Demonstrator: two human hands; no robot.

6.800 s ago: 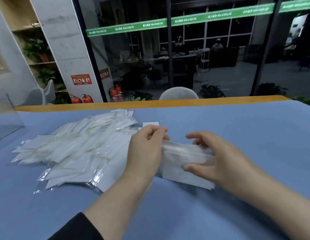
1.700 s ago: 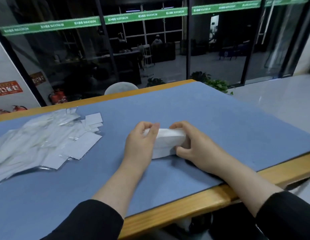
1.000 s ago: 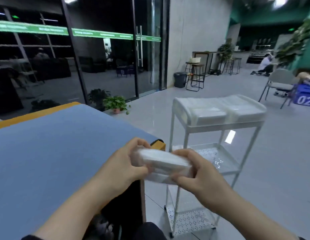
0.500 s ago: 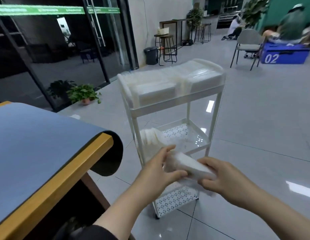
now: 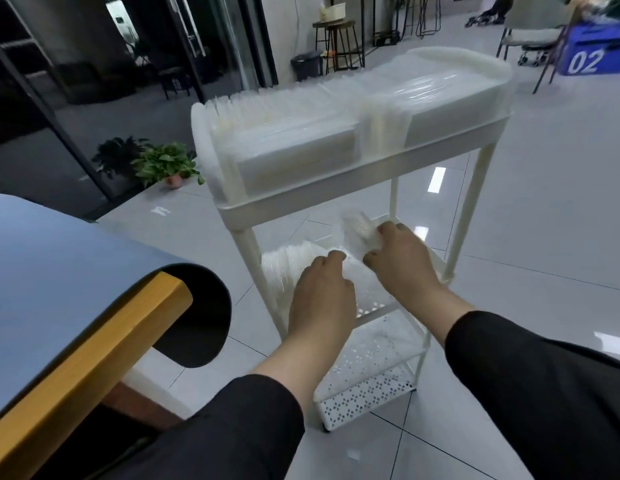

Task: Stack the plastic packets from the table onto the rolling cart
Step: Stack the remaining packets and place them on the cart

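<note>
Item: packet bundle (image 5: 357, 233), pinched by my right hand (image 5: 402, 259), left hand (image 5: 322, 289) curled at its near end, angled into the cart's middle shelf (image 5: 378, 299) beside stacked packets (image 5: 288, 268) for tidy stacking.

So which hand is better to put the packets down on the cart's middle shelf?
Probably the right hand: its grip is on the packets, already above the middle shelf. The left hand sits lower beside the stack there, apparently just steadying.

Both arms extended forward (dark sleeves), left hand (image 5: 322, 289) fingers curled downward, right hand (image 5: 400, 258) fingers pinching
</note>
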